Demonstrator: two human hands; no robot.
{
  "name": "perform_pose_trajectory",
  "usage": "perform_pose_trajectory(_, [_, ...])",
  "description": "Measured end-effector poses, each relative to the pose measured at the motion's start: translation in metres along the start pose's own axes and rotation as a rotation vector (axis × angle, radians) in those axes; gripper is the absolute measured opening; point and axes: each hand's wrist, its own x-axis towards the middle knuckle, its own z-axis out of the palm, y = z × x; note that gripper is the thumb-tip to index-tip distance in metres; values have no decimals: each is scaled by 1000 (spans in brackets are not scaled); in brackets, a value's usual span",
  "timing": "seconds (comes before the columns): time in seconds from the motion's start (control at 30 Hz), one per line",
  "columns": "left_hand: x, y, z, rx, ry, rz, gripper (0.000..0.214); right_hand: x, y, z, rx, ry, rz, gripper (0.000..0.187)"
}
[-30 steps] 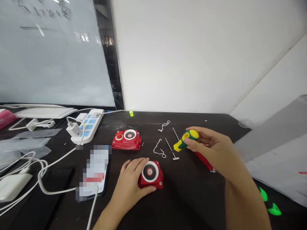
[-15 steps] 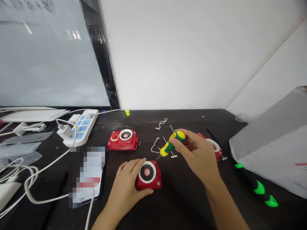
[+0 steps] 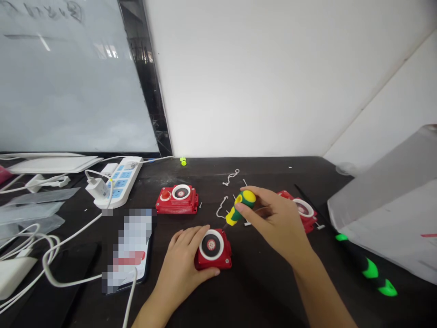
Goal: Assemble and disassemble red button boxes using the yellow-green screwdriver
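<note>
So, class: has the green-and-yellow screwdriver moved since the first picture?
Yes. Judged against the red-buttoned box lying on the desk, the screwdriver has shifted left, its tip now by a corner of the held red box.

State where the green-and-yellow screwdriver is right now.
In the head view, the screwdriver is just right of centre, held in the right hand, angled down toward the far-right corner of the red box gripped by the left hand.
</note>
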Motion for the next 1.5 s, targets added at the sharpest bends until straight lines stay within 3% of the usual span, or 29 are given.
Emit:
perform_pose_trajectory(0.3, [1,0,0,-4,-7,-7,73,11,-15,-9,-25,-258,-170,27])
perform_pose_trajectory(0.47, [0,-1,0,8,-7,-6,74,11,-16,-11,-17,-296,-212,28])
perform_pose_trajectory(0.7, [0,-4,2,36,6,12,74,13,-9,-15,-48,-272,-215,28])
perform_pose_trajectory(0.93, [1,-6,5,58,17,29,73,17,-6,-8,-292,-104,-131,18])
perform_pose_trajectory(1.1, [0,-7,7,100,36,56,74,11,-15,7,-398,-49,-168,34])
perform_pose_trajectory(1.2, [-1,-5,8,171,91,97,76,6,-19,15,-446,39,-164,41])
perform_pose_trajectory(1.33, [1,2,8,297,245,157,70,3,-22,21,-510,171,-130,34])
perform_pose_trajectory(1.5, [5,1,10,198,192,140,73,5,-20,18,-443,101,-129,31])
